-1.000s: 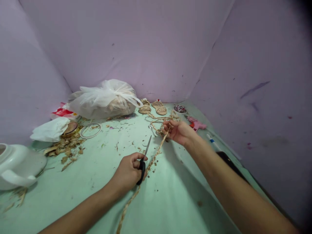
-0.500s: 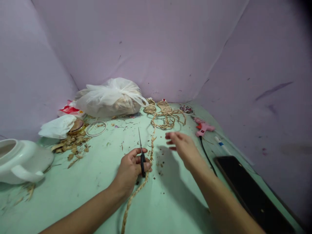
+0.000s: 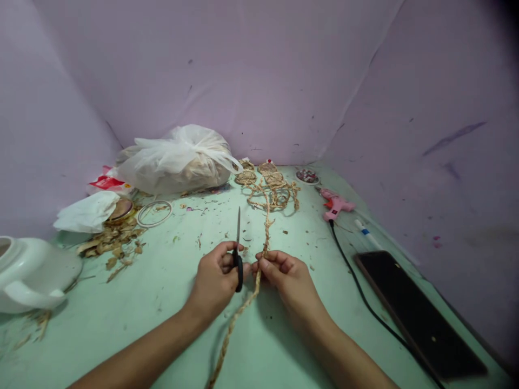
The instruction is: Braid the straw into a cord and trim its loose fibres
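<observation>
A braided straw cord (image 3: 236,319) runs from the near edge of view up the middle of the table to a loose coil (image 3: 279,200) at the back. My right hand (image 3: 290,275) pinches the cord between thumb and fingers. Just left of it, my left hand (image 3: 221,273) is closed around scissors (image 3: 239,265) with black handles, their blades pointing away from me. The left fingertips come close to the cord beside the right hand; whether they touch it I cannot tell.
Behind lie a tied plastic bag (image 3: 178,162), woven pieces (image 3: 270,175) and a dish of beads (image 3: 307,176). On the right are a pink glue gun (image 3: 336,205), a marker (image 3: 368,235) and a dark phone-like slab (image 3: 417,313). Left stand a white pot (image 3: 36,275), dry scraps (image 3: 109,240) and a ring (image 3: 154,213).
My right hand has come down and left from above the table and now grips the cord. The cord has shifted right, away from the left hand, which still holds the scissors.
</observation>
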The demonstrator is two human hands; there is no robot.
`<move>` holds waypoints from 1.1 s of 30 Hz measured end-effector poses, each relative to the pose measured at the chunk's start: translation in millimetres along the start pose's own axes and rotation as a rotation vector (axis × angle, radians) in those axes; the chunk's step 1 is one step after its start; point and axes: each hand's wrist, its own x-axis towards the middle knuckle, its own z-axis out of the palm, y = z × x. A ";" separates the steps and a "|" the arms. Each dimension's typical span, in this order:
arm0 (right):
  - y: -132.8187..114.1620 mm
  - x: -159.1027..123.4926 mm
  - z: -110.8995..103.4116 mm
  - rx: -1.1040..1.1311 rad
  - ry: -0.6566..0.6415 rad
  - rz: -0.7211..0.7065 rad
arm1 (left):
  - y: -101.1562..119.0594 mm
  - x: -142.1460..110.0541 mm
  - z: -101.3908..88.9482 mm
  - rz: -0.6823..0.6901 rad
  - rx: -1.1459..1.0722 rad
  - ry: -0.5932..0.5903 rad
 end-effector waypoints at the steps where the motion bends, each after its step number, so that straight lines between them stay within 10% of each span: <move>1: -2.8 2.0 -0.6 0.007 0.025 0.014 | 3.1 -0.4 -4.7 0.084 0.150 0.013; 10: -18.7 22.1 0.5 -0.056 -0.098 -0.029 | 16.2 3.9 -29.1 0.577 1.256 -0.052; 33: -6.2 16.3 -7.0 -0.366 -0.016 -0.332 | -0.7 5.7 -18.3 0.672 1.351 -0.060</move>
